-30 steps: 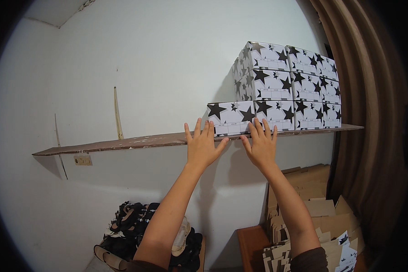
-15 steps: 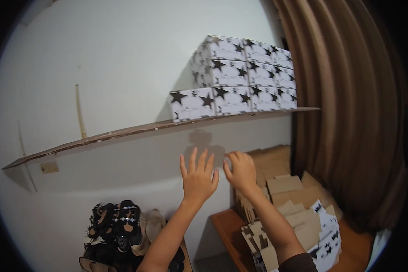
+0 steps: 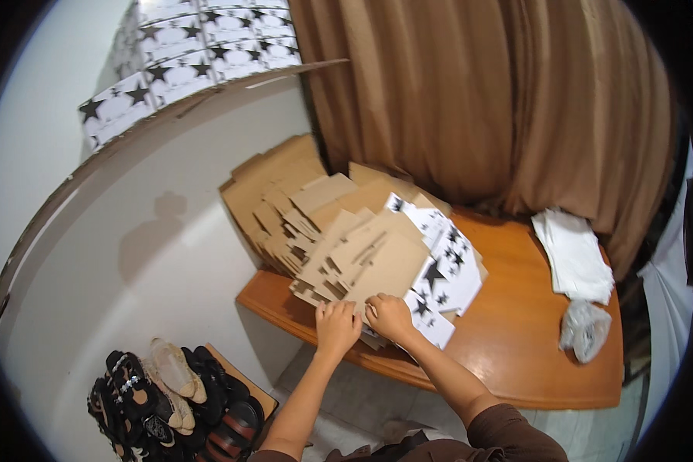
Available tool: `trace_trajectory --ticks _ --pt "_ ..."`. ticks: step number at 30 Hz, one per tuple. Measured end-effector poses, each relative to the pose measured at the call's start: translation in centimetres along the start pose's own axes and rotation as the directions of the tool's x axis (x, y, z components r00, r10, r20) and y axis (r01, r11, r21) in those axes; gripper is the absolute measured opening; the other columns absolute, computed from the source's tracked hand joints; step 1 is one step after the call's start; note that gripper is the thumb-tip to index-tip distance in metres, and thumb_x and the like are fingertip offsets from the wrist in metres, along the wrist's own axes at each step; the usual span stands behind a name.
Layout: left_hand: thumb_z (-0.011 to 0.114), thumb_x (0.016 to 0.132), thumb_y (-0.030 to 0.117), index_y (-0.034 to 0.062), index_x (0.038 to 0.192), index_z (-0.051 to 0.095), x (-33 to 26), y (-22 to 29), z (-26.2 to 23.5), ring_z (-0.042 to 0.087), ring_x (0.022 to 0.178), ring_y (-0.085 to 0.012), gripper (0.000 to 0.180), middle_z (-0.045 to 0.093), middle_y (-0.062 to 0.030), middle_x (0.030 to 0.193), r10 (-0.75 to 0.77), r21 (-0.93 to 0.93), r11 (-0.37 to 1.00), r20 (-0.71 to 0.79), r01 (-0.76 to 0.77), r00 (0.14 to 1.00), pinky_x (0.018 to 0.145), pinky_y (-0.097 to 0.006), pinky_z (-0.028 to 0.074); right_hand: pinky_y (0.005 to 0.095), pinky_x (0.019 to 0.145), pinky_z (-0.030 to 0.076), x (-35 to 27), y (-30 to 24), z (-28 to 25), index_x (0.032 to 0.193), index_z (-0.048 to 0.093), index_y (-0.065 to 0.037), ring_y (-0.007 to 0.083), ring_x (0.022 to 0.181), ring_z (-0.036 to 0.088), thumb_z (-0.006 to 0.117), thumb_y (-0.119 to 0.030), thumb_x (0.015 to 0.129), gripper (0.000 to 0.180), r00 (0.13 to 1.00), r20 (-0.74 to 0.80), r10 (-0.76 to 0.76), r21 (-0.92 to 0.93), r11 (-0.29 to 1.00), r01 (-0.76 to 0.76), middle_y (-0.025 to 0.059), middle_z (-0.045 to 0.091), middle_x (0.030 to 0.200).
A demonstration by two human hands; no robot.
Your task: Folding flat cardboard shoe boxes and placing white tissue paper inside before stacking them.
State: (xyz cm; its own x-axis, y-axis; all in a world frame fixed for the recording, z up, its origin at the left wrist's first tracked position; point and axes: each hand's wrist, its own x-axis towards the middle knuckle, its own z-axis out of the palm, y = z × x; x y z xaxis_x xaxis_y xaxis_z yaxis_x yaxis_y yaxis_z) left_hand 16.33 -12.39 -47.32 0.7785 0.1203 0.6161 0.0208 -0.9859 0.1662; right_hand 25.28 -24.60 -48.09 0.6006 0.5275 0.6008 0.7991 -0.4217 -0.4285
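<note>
A pile of flattened cardboard boxes (image 3: pixel 389 250), plain brown on the upper faces, lies on the wooden table in front of me. At its near edge, my left hand (image 3: pixel 338 329) has its fingers curled over the cardboard. Close beside it, my right hand (image 3: pixel 390 316) is closed with bent fingers on the same edge; the fingertips are partly hidden. White flattened boxes with black stars (image 3: pixel 446 266) fan out from the pile on the right. More brown flattened cardboard (image 3: pixel 277 181) leans against the wall behind.
The wooden table (image 3: pixel 508 331) carries white folded sheets (image 3: pixel 574 254) and a crumpled clear plastic bag (image 3: pixel 585 331) at right. Star-printed boxes (image 3: pixel 181 73) stand stacked on a wall shelf (image 3: pixel 77 181). Shoes (image 3: pixel 173 377) are heaped at lower left. A brown curtain (image 3: pixel 439 92) hangs behind the table.
My view has turned right and down, toward the table. Both hands have come down from the air in front of the wall to the cardboard pile, and their fingers have closed there.
</note>
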Motion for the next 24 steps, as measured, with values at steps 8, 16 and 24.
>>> trace_trajectory --ticks 8,16,24 --pt "0.059 0.079 0.022 0.0065 0.103 0.062 -7.0 11.6 9.0 0.055 0.101 -0.0255 0.028 0.061 -0.0082 0.103 0.148 -0.216 0.973 0.333 -0.077 0.931 0.095 -0.047 0.035 0.0429 0.064 0.051 -15.7 8.1 -4.4 0.081 0.067 -0.004 0.0327 0.068 0.063 0.058 -0.022 0.078 0.02 0.905 0.146 0.4 -0.196 0.908 -0.37 0.0156 0.065 0.079" --pt "0.059 0.08 0.019 0.0059 0.114 0.055 -7.1 19.1 14.4 0.052 0.105 -0.0281 0.037 0.057 -0.0112 0.111 0.166 -0.258 0.962 0.297 -0.088 0.94 0.095 -0.049 0.035 0.0467 0.07 0.05 -20.3 14.1 -8.9 0.094 0.065 -0.003 0.0385 0.077 0.062 0.055 -0.02 0.082 0.023 0.818 0.177 0.547 -0.101 0.837 -0.538 0.0192 0.065 0.085" --pt "0.059 0.078 0.017 0.0045 0.113 0.055 -3.2 22.3 18.6 0.049 0.11 -0.0323 0.037 0.054 -0.0156 0.115 -0.022 -0.105 0.992 0.388 0.068 0.921 0.096 -0.049 0.035 0.0452 0.076 0.049 -18.7 20.5 -9.5 0.102 0.061 -0.003 0.0374 0.087 0.061 0.051 -0.019 0.086 0.025 0.824 0.307 0.476 -0.071 0.875 -0.479 0.0191 0.063 0.097"
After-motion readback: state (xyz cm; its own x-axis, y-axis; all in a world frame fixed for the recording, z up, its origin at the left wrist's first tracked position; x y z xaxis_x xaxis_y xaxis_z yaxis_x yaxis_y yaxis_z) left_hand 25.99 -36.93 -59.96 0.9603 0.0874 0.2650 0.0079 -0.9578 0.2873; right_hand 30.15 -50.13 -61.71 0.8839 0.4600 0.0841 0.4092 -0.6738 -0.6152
